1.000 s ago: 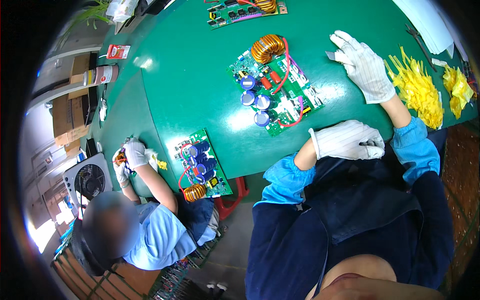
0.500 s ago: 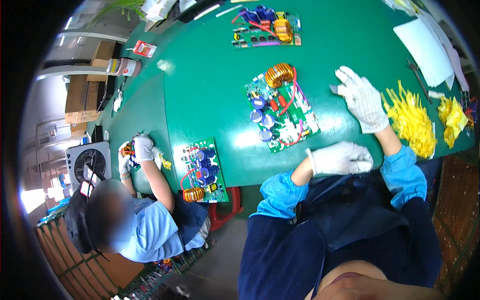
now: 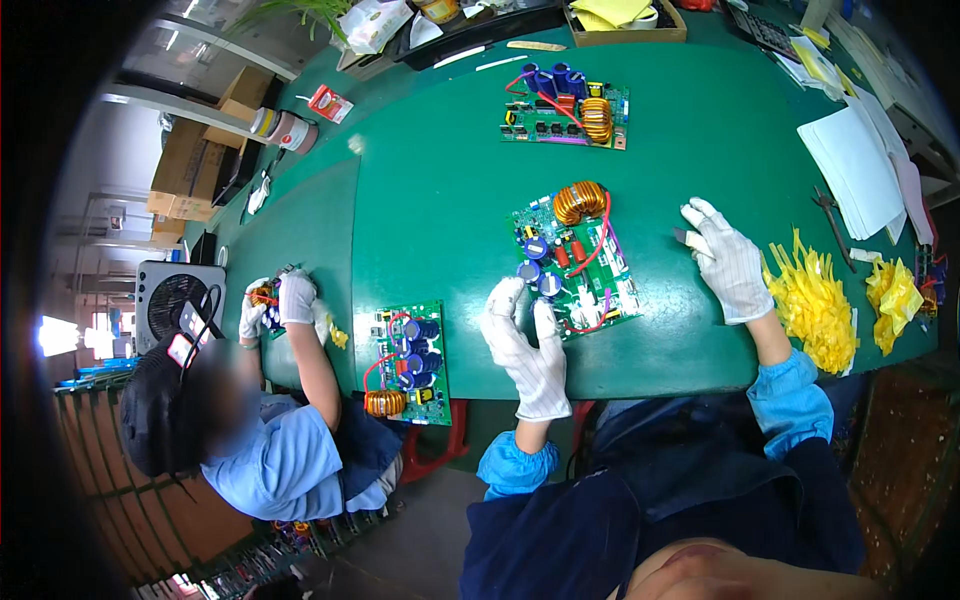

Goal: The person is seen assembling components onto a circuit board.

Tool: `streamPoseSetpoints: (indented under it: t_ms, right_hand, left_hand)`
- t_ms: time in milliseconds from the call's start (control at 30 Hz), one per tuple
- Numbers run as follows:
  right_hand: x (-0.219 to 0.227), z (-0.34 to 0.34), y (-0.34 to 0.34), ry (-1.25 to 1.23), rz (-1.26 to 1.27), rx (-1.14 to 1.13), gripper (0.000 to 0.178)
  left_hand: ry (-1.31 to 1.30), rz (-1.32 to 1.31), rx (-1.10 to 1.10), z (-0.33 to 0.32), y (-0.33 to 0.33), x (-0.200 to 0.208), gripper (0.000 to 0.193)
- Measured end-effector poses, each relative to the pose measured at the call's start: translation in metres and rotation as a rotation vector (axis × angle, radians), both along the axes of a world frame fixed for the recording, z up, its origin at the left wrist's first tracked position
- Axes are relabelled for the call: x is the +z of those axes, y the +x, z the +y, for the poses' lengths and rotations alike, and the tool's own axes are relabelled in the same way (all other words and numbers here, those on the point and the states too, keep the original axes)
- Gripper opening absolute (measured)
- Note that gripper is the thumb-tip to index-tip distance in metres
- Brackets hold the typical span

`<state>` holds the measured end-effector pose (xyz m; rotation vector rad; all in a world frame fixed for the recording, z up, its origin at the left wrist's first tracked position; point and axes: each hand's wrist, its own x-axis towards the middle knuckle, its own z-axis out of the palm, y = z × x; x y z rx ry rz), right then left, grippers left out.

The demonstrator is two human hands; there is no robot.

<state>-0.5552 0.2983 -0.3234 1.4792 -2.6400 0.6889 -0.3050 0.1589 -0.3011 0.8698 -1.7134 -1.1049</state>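
My left hand [image 3: 527, 350], in a white glove, reaches over the near left corner of a green circuit board [image 3: 622, 278]. Its thumb and fingers are apart, near the blue capacitors [image 3: 536, 248]; whether they touch is unclear. This board carries a copper-wound coil [image 3: 580, 203] and red wires. To its right, my gloved right hand [image 3: 733, 268] rests over the green table with its fingers bent. A small pale piece with a dark tip [image 3: 686, 238] shows between thumb and fingers; its kind cannot be made out.
Another circuit board [image 3: 565, 118] lies farther back, and a third [image 3: 418, 365] at the left table edge. Right of my right hand are yellow strips [image 3: 808, 310], pliers [image 3: 832, 225] and white sheets [image 3: 850, 170]. A co-worker's gloved hands [image 3: 292, 300] handle a part at left.
My left hand has moved from the table's near edge, forward and left, to the middle board, its fingers now spread. The view has shifted; my right hand stays right of the board.
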Motion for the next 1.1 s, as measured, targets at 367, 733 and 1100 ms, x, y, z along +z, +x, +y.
streamPoseSetpoints:
  t_ms: [367,733,1100]
  right_hand:
    - [-0.016,0.051,0.005,-0.144,-0.206,0.098,0.034]
    - [-0.039,0.095,0.003,-0.118,0.052,-0.026,0.034]
    - [-0.008,0.084,0.028,-0.191,-0.111,-0.111,0.038]
  left_hand:
    - [0.272,-0.065,-0.098,0.051,-0.003,-0.036,0.041]
    - [0.133,0.003,-0.491,0.110,-0.038,-0.033,0.066]
    - [-0.210,-0.154,-0.533,0.114,-0.041,-0.039,0.023]
